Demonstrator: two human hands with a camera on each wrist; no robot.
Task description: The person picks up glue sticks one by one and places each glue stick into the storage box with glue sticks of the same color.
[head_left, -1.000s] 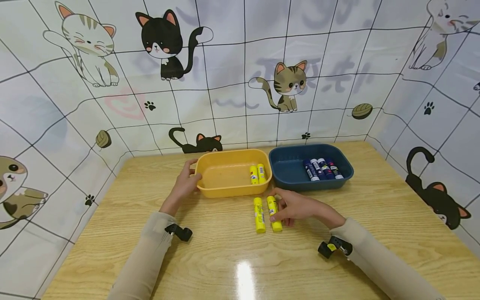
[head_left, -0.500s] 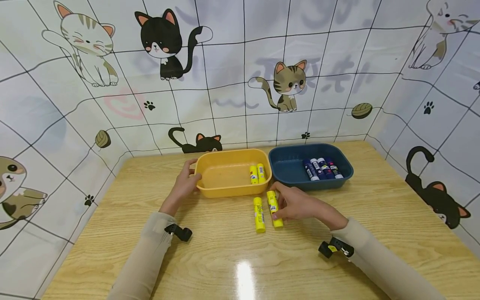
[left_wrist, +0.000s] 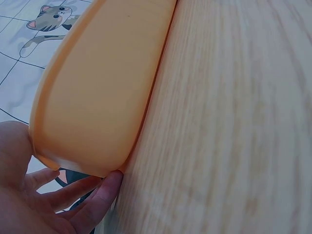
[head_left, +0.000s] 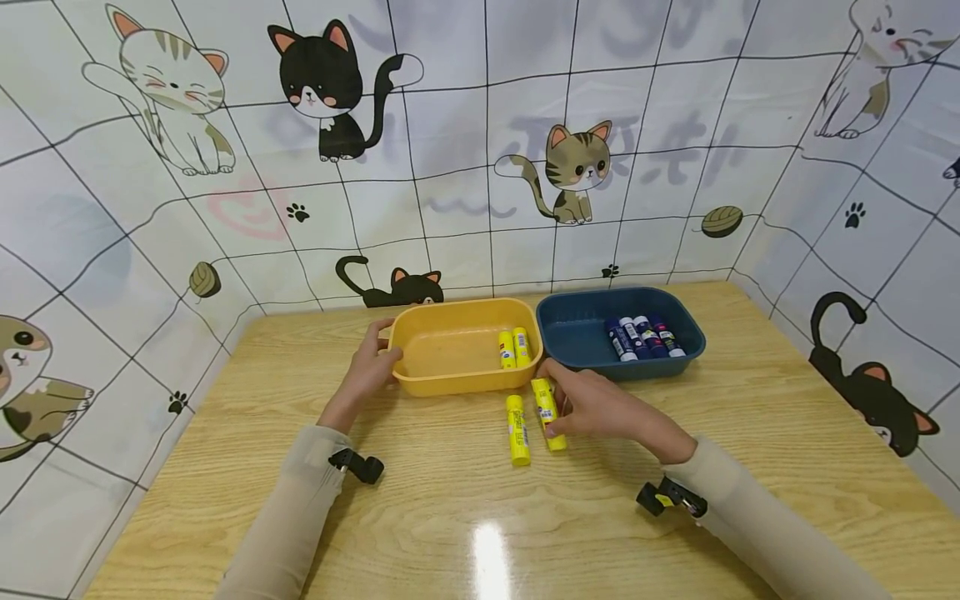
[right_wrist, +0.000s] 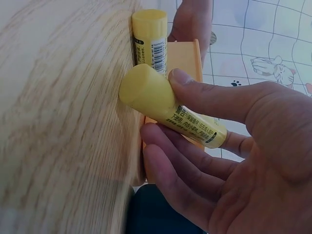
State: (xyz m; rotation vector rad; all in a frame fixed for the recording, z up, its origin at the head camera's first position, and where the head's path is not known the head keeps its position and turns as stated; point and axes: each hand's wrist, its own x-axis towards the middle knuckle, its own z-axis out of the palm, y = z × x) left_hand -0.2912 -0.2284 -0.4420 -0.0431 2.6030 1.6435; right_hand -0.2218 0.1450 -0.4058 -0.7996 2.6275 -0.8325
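My left hand point(head_left: 369, 365) holds the left end of a yellow plastic bin point(head_left: 450, 385); in the left wrist view its fingers point(left_wrist: 100, 200) touch the bin's end wall near the table. Two yellow glue sticks point(head_left: 507, 350) lie inside the bin at its right end. Just in front of the blue bin, my right hand point(head_left: 596, 404) pinches another yellow glue stick point(right_wrist: 161, 100) between thumb and fingers. That stick is tilted, one end raised and the other close to the table. Beside it on the wood lies one more yellow glue stick point(head_left: 517, 429).
A dark blue bin point(head_left: 573, 362) stands against the yellow one's right side. Several dark blue glue sticks with white ends point(head_left: 633, 337) lie in its right half. Behind the wooden table point(head_left: 420, 500) rises a cat-patterned sheet point(head_left: 457, 167).
My right hand has raised its glue stick slightly and shifted it a little away from me, toward the bins. The left hand and both bins stay put.
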